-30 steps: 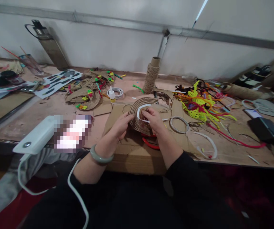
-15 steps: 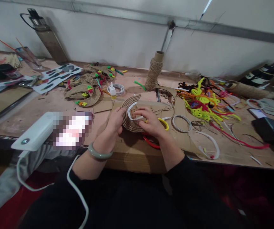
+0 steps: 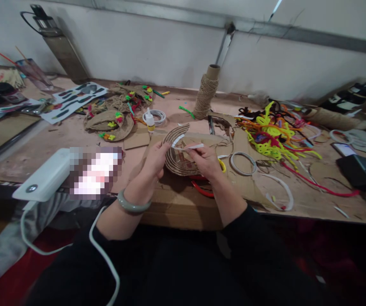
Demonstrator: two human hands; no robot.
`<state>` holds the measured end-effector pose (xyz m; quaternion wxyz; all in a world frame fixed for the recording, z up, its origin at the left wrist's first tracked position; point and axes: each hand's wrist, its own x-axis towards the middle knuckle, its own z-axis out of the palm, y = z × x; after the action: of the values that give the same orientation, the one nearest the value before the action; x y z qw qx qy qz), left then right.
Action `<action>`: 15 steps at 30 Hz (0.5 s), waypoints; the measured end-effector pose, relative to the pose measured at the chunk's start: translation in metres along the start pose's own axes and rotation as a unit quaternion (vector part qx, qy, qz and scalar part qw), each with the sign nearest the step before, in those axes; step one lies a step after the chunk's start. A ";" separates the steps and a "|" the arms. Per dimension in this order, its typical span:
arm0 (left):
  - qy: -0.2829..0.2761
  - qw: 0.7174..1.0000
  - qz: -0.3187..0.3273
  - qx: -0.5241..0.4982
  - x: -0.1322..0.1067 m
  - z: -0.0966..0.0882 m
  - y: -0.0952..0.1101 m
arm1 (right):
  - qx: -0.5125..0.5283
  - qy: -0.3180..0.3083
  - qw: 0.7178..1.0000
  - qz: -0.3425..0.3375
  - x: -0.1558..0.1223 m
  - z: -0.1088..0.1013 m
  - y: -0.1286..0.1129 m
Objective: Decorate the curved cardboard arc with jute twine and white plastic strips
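My left hand (image 3: 157, 159) grips the left side of a curved, C-shaped band covered in rows of brown twine (image 3: 178, 168). Along the band's inner edge runs a white strip (image 3: 178, 140), and its loose part stretches across to my right hand (image 3: 206, 161). That hand pinches the strip between thumb and fingers, with the end sticking out above them. Under the band lies a piece of cardboard (image 3: 183, 208). A red ring (image 3: 202, 189) and a yellow ring (image 3: 222, 165) show partly beside my right wrist.
A glue bottle (image 3: 150, 121) and a twine spool (image 3: 206, 93) stand at the back. Colourful pipe cleaners (image 3: 269, 136) lie right, near a white ring (image 3: 243, 164). Twine-covered pieces with flowers (image 3: 115, 121) lie left. A white power bank (image 3: 42, 176) sits beside a blurred phone (image 3: 96, 174).
My right hand has closed from loosely spread fingers into a pinch on the white strip and drawn its free part away from the band. My left hand stays nearly in place.
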<state>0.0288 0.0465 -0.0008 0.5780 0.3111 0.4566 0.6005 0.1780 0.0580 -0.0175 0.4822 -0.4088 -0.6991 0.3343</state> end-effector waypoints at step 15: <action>0.015 0.999 -0.043 0.006 -0.010 0.004 0.012 | 0.277 0.150 0.928 0.202 0.008 -0.006 -0.014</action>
<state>0.0290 0.0386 0.0131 0.5943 0.2857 0.4822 0.5768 0.1786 0.0600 -0.0005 0.5978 -0.4369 -0.4012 0.5393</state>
